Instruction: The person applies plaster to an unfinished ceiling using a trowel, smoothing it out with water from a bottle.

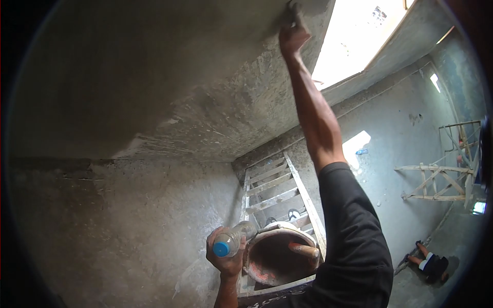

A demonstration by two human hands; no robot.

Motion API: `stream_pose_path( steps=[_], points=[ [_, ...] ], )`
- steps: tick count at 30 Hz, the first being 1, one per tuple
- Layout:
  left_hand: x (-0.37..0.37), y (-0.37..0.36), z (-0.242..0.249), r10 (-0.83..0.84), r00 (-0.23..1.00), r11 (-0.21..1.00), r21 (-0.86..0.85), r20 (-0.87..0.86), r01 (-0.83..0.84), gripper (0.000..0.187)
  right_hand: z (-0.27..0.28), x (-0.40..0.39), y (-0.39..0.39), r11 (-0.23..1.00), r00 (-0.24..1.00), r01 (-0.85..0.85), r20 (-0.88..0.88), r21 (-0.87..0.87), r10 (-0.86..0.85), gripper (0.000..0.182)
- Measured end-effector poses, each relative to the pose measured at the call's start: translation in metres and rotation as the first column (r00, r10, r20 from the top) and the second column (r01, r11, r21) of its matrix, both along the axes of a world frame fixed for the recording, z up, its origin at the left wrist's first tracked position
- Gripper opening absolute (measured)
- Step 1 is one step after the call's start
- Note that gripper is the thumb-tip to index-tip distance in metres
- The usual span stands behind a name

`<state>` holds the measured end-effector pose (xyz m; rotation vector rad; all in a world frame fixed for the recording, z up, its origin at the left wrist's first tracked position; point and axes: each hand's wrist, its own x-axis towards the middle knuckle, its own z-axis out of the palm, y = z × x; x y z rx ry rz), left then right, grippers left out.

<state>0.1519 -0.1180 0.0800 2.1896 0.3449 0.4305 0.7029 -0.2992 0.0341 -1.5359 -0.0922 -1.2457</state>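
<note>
My left hand (224, 256) is wrapped around a clear plastic bottle (233, 238) with a blue cap, beside the bucket's rim. My right arm stretches high up, and my right hand (295, 37) is closed against the grey plastered surface near the bright window opening. Whatever it grips is dark and blurred; I cannot make out its kind. Close below me is a round bucket (255, 277) with a dark inside. A tool with a thick wooden handle (304, 250) lies in it, its other end hidden.
A whitish wooden ladder (272, 186) stands behind the bucket. The window opening (354, 41) is at upper right. Farther off are a wooden trestle (436, 182) and a person (435, 268) on the floor. Part of the upper surface is smooth and dark, part rough.
</note>
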Motion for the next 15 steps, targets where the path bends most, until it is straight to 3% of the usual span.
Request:
stream_pose_path(
  steps=[2, 4, 5, 7, 8, 10, 11, 13, 15],
  points=[
    [0.003, 0.001, 0.003, 0.001, 1.000, 1.000, 0.016, -0.029, -0.001, 0.058, -0.023, -0.018, 0.029, 0.995, 0.994, 0.097, 0.055, 0.001, -0.097, 0.031],
    [0.005, 0.003, 0.001, -0.001, 1.000, 1.000, 0.030, -0.027, 0.002, 0.058, -0.047, -0.045, 0.045, 0.976, 0.992, 0.059, -0.098, -0.210, -0.081, 0.034],
    [0.006, 0.004, 0.000, 0.000, 1.000, 0.999, 0.036, -0.026, 0.001, 0.058, -0.046, -0.058, 0.042, 0.976, 0.992, 0.061, -0.098, -0.208, -0.083, 0.034],
    [0.002, 0.005, -0.003, 0.003, 1.000, 1.000, 0.025, -0.013, -0.003, 0.057, -0.038, -0.077, 0.027, 0.987, 0.934, -0.141, -0.340, -0.073, 0.108, 0.031],
    [0.002, 0.007, -0.004, 0.008, 1.000, 1.000, 0.014, 0.002, -0.008, 0.057, -0.028, -0.066, 0.018, 0.998, 0.996, 0.000, -0.090, -0.070, -0.007, 0.029],
    [0.000, 0.005, -0.001, 0.014, 1.000, 1.000, 0.011, -0.025, -0.013, 0.057, 0.001, -0.041, -0.007, 0.976, 0.977, 0.213, -0.015, 0.037, -0.213, 0.029],
    [-0.001, 0.005, 0.000, 0.019, 0.999, 1.000, 0.011, -0.047, -0.018, 0.057, 0.016, -0.028, -0.015, 0.975, 0.976, 0.218, -0.018, 0.038, -0.218, 0.029],
    [0.000, 0.004, -0.001, 0.010, 0.999, 1.000, 0.008, -0.040, -0.010, 0.057, 0.037, -0.010, -0.026, 0.991, 0.999, 0.010, -0.042, 0.137, -0.004, 0.040],
    [0.000, 0.004, -0.003, 0.007, 0.999, 1.000, 0.004, -0.036, -0.007, 0.057, 0.027, -0.007, -0.012, 0.993, 0.993, 0.021, -0.121, 0.115, -0.007, 0.039]
  ],
)
